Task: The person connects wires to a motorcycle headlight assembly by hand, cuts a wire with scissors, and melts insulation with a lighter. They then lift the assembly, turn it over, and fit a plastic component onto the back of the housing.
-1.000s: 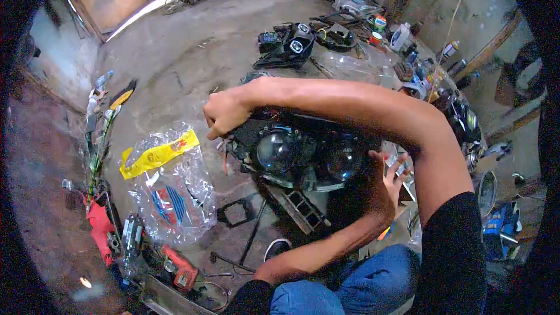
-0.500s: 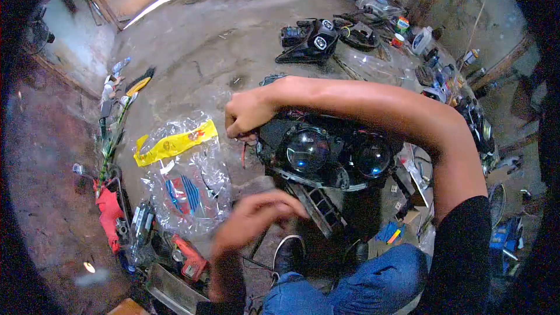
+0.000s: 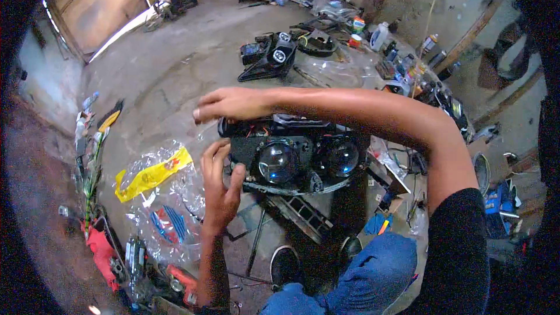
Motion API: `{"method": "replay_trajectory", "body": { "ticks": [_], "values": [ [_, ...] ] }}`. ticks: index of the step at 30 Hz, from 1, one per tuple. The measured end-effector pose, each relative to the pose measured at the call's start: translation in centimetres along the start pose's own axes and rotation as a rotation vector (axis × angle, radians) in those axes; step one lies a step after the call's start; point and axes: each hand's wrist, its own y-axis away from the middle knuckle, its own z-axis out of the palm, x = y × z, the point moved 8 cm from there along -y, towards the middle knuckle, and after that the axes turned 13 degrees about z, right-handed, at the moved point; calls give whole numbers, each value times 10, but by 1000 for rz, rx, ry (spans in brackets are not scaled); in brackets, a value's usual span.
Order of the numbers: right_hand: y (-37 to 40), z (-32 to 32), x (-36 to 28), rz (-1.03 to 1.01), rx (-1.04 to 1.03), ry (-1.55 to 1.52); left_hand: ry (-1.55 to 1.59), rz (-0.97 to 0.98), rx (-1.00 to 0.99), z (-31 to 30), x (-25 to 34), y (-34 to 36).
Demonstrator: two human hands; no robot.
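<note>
A dark headlight unit [image 3: 309, 166] with two round clear lenses lies in front of me. My right hand [image 3: 233, 105] reaches across its far edge from the right, over its far left corner; the palm faces down, the fingers extend left, and nothing shows in them. Beside the unit's left end, my left hand [image 3: 221, 184] is raised with thumb and fingers apart and nothing between them. Left of that hand lies a clear plastic bag [image 3: 192, 207] with a yellow strip [image 3: 153, 174]. A slotted dark frame [image 3: 300, 216] rests below the unit.
Another black headlight assembly [image 3: 271, 58] sits farther off on the floor. Bottles and parts line the right wall, among them a white bottle [image 3: 379, 36]. A red tool [image 3: 184, 283] and a red cloth [image 3: 104, 256] are at lower left. My shoes are below the unit.
The view has shifted, so the scene sits farther left and the headlight unit shows more fully. My left hand has risen to the unit's left end with its fingers spread; my right hand's fingers have straightened.
</note>
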Motion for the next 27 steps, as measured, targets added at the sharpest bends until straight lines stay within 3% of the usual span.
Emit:
{"method": "replay_trajectory", "body": {
  "ticks": [2, 4, 6, 7, 10, 12, 14, 16, 17, 25, 27],
  "values": [
    [37, -37, -9, 5, 240, -83, -16, -13, -15, 5, -6, 4],
    [91, -89, -10, -144, 569, 70, 67, -35, -40, 8, -6, 2],
    [188, -113, -24, -4, 783, 72, 92, -15, -64, 9, -4, 1],
    [230, -118, -13, -37, 907, 43, 165, -61, -78, 11, -7, 1],
    [353, -99, 64, 250, 1236, -22, 327, -91, -141, 15, -13, -3],
    [396, -55, 110, 473, 1354, 33, 350, -91, -129, 18, -11, -5],
    [396, -17, 147, 632, 1168, -148, 452, -152, -138, 24, -21, -1],
    [375, 3, 147, 506, 1077, -65, 422, -164, -79, 24, -18, 1],
    [365, 13, 147, 535, 1015, -205, 406, -168, -52, 25, -15, 1],
    [343, 10, 148, 397, 1061, -287, 414, -351, 187, 23, 3, 43],
    [338, 10, 151, 411, 1077, -373, 441, -372, 167, 23, 7, 45]
  ]
}}
